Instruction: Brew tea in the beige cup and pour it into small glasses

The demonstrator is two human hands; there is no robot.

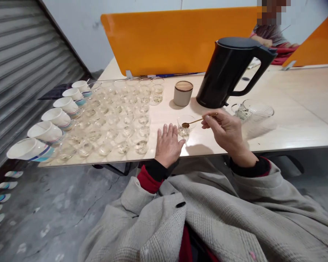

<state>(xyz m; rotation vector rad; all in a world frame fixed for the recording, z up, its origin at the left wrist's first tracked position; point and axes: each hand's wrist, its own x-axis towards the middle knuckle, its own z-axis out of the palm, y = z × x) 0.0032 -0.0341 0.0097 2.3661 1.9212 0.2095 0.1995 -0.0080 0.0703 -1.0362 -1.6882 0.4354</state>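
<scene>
My right hand [226,130] pinches the handle of a small golden spoon [196,120]. The spoon's bowl is over a clear cup [184,131], which stands on the table in front of me and has a little liquid in its bottom. My left hand [169,143] lies flat on the table just left of that cup, fingers spread, holding nothing. Left of it stand rows of clear cups [123,145], several with pale liquid and dark bits in them. A lidded canister [183,94] is behind the cup, and a black electric kettle [221,72] stands to its right.
White paper cups [56,117] line the table's left end. A glass pitcher [258,108] is right of the kettle. An orange divider [180,42] runs along the back, with a person [268,36] beyond it. The table's front edge [207,154] is close to my lap.
</scene>
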